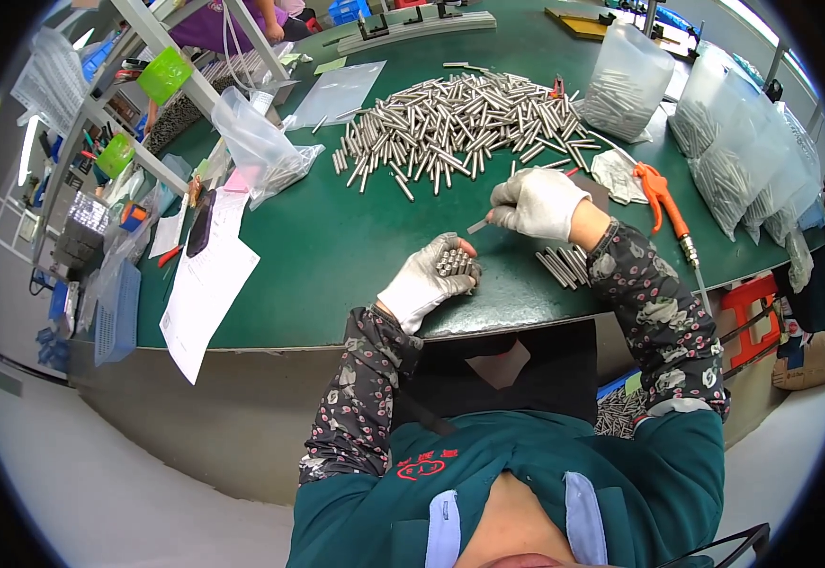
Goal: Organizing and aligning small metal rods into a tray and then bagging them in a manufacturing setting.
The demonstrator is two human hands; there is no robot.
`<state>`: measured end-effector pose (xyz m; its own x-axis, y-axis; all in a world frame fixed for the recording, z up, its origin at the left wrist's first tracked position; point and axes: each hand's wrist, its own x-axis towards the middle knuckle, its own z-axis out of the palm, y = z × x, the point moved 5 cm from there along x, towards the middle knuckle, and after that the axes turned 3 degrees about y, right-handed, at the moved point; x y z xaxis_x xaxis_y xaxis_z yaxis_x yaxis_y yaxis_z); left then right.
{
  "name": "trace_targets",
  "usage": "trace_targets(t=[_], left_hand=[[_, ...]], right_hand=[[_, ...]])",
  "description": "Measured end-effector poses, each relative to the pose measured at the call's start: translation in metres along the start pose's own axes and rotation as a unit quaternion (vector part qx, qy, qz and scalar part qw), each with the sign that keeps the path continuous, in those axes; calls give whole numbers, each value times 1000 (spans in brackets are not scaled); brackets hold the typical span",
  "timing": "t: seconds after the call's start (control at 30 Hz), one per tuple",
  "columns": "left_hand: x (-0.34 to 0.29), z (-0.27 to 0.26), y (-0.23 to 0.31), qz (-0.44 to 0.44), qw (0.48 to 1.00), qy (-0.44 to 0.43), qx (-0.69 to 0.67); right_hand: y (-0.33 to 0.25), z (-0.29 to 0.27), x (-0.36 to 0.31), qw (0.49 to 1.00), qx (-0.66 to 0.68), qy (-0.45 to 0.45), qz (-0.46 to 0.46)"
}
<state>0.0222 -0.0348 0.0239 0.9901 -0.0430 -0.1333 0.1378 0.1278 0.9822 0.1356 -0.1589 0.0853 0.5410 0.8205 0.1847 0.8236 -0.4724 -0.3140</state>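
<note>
My left hand (431, 275), in a white glove with bare fingertips, is closed around a bundle of short metal pins (454, 262), their round ends facing up. Just above and to its right, my right hand (538, 204), gloved the same way, pinches a single metal pin (477, 227), slightly blurred. That pin points toward the bundle without touching it. By my right forearm, a short row of metal pins (562, 267) lies on the green table (337, 284). Beyond both hands spreads a large heap of loose metal pins (460, 123).
An orange air gun (659, 199) lies at the right beside a crumpled white cloth (619, 176). Plastic bags of pins (626, 85) stand behind it. On the left are a tipped clear bag (259, 142), paper sheets (206, 293), a phone (201, 222) and a shelf frame (180, 71).
</note>
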Motion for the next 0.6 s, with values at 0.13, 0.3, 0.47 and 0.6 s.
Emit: trace_targets(t=[0.13,0.3,0.47,0.6], left_hand=[[0,0,-1,28,999,21,-12],[2,-4,-8,14,999,-15,-48],[4,0,-5,-5,1000,-11,6],[-1,2,-1,17,998,13,-58]], right_hand=[[-10,1,-3,999,38,2,-2],[-36,6,2,997,51,-42,-25],[-8,-3,10,998,-27,-44,31],[-40,11,6,996,51,-30,-63]])
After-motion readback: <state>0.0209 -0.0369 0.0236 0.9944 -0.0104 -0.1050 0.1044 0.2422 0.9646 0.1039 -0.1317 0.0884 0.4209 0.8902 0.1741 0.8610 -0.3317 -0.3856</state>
